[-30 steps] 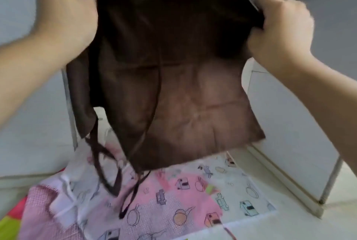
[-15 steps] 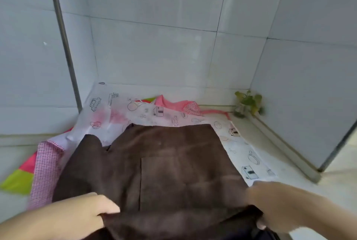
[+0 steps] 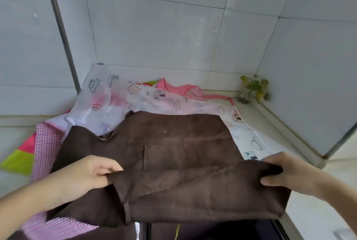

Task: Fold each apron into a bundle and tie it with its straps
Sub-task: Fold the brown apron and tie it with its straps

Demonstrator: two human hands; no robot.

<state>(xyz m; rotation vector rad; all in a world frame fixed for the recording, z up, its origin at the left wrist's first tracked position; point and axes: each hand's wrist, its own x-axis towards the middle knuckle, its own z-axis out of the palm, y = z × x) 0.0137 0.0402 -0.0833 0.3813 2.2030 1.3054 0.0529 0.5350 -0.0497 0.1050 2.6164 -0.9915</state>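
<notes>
Your left hand and right hand pinch the brown apron by its near edge; its length runs away toward the surface's far edge.

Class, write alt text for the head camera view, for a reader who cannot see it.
Two hands fold a brown apron on a tiled ledge: the left hand and right hand each grip its near edge, lifted over itself. It lies on a white printed cloth, with a small plant in the corner.

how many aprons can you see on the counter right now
3: brown apron in both hands, white printed apron beneath it, pink checked apron at the bottom left. More may be hidden.
</notes>
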